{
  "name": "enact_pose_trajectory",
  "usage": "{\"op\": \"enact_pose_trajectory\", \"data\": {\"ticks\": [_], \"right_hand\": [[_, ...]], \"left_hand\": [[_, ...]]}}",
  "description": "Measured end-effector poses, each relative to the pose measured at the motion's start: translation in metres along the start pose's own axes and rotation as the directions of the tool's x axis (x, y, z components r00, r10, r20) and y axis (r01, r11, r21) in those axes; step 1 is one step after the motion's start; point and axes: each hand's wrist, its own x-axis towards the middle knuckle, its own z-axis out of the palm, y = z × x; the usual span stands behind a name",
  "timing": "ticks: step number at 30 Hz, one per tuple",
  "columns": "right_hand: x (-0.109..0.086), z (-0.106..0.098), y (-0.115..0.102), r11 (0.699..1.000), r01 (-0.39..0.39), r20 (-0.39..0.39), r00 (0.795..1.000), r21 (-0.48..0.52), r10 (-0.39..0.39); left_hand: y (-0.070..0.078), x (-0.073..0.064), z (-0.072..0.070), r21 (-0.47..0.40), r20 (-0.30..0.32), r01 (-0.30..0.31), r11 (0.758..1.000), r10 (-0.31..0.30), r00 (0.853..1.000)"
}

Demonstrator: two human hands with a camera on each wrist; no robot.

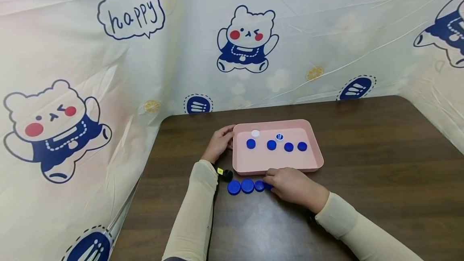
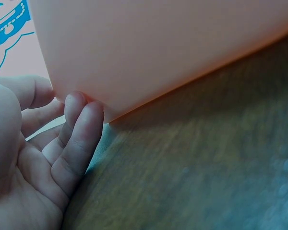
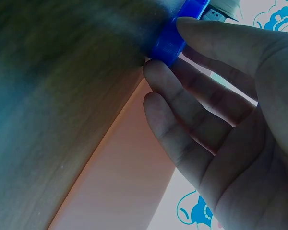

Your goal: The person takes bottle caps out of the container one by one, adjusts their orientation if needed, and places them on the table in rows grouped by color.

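My left hand [image 1: 217, 143] grips the left side of a shallow pink tray [image 1: 277, 165]; in the left wrist view its bent fingers [image 2: 81, 143] meet the tray wall near a corner. In front of the tray, my right hand [image 1: 295, 185] pinches a blue bottle cap [image 1: 268, 185] at the right end of a row. The right wrist view has the thumb on one side of that cap [image 3: 169, 40] and fingertips on the other, low over the table. Left of it, in line, lie a small blue cap [image 1: 259, 186] and two larger blue caps [image 1: 247, 185].
Inside the tray lie several blue discs [image 1: 271, 145], a white disc [image 1: 255, 133] and a white disc with a blue print [image 1: 279, 136]. A black object with a yellow tag [image 1: 227, 175] is by the left wrist. Printed cloth [image 1: 311, 43] hangs behind the brown table [image 1: 369, 144].
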Motion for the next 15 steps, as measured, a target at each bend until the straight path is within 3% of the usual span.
{"op": "enact_pose_trajectory", "data": {"ticks": [15], "right_hand": [[-0.0027,-0.0037,0.0002,1.0,0.0,-0.033,0.999,0.029,0.001]], "left_hand": [[-0.0009,-0.0007,0.0008,0.008,-0.005,0.004,1.0,-0.004,1.0]]}}
